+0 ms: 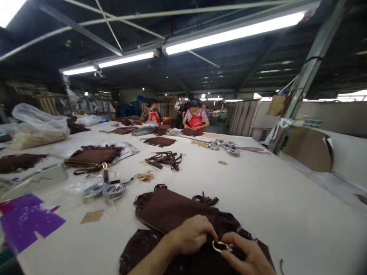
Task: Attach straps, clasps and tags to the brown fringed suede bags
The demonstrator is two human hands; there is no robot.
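Note:
A dark brown fringed bag [172, 206] lies on the table in front of me, over more dark brown material [137, 248]. My left hand [190, 233] is closed, its fingertips pinching the bag near its right end; the exact bit between them is hidden. Between thumb and fingers, my right hand [248, 254] grips a gold snap hook [220, 246], whose curved end points toward my left fingertips. A dark piece joined to the hook runs into my right palm, mostly covered by the fingers.
Brown wrist straps [166, 159], coiled straps in wrapping [114, 191], tan tags [145, 176] and another fringed bag [96, 156] lie on the white table [286, 198]. Purple sheets [31, 221] are at left. Two people in red aprons work across the table; a metal post [304, 84] rises at right.

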